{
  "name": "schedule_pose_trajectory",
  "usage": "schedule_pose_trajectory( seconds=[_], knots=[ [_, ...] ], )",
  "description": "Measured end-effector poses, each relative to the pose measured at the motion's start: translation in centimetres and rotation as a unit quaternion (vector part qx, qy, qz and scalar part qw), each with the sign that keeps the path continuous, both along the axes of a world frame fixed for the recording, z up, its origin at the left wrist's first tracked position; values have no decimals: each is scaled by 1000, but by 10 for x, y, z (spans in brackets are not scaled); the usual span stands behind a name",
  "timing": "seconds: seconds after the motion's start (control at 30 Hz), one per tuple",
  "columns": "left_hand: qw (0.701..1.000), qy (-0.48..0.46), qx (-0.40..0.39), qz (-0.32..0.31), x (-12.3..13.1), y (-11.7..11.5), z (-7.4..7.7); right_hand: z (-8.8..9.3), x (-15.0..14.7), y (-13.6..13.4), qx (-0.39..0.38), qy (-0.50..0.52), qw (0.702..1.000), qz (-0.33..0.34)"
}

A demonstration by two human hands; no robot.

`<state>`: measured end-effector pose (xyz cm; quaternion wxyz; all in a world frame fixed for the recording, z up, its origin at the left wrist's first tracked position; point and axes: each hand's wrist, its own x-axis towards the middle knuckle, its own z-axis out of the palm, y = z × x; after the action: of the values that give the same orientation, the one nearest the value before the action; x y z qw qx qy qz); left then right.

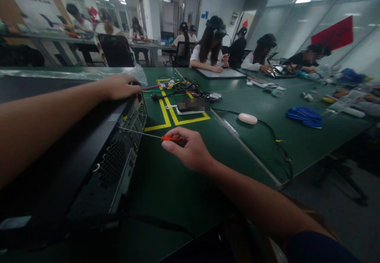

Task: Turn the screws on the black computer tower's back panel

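Observation:
A black computer case (59,136) lies on the green table at the left, its metal back panel with a round vent facing right. My right hand (190,148) is closed around the orange and black handle of a screwdriver (170,138). The long shaft points left, and its tip is at the back panel near the upper edge. My left hand (120,87) rests over the far corner of the case, its fingers bent over the edge; whether they hold anything there I cannot make out.
Behind the case lie tangled cables (190,87), yellow tape marks and a dark phone-like device (190,105). A pink oval object (247,118) and blue bundle (304,116) are to the right. Several people sit across the table; clear plastic (135,73) lies beyond the case.

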<state>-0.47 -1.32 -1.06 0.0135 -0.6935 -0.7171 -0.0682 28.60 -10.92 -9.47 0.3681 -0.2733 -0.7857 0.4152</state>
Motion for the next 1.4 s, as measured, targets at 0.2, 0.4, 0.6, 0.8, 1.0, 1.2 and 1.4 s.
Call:
schedule_pose_trajectory(
  seconds=[0.2,0.4,0.6,0.8,1.0,1.2,1.4],
  knots=[
    [1000,11,-19,4,1,-1,2,-2,-1,-2,3,9,1000,-5],
    [1000,-2,-6,17,-3,3,0,-3,-2,-2,-5,-4,1000,-12],
    [1000,-8,-12,14,-1,1,2,-3,-1,-2,1,8,1000,-8],
    [999,17,-31,8,5,-5,6,-3,-1,-2,-1,8,1000,-9],
    [999,19,-32,1,2,-3,5,-4,-1,-1,-5,9,1000,-9],
    [999,18,-37,-1,2,-3,6,-2,-2,-2,-11,10,1000,-8],
    [999,17,-29,1,1,-2,4,-2,0,-1,-2,9,1000,-6]
  ],
)
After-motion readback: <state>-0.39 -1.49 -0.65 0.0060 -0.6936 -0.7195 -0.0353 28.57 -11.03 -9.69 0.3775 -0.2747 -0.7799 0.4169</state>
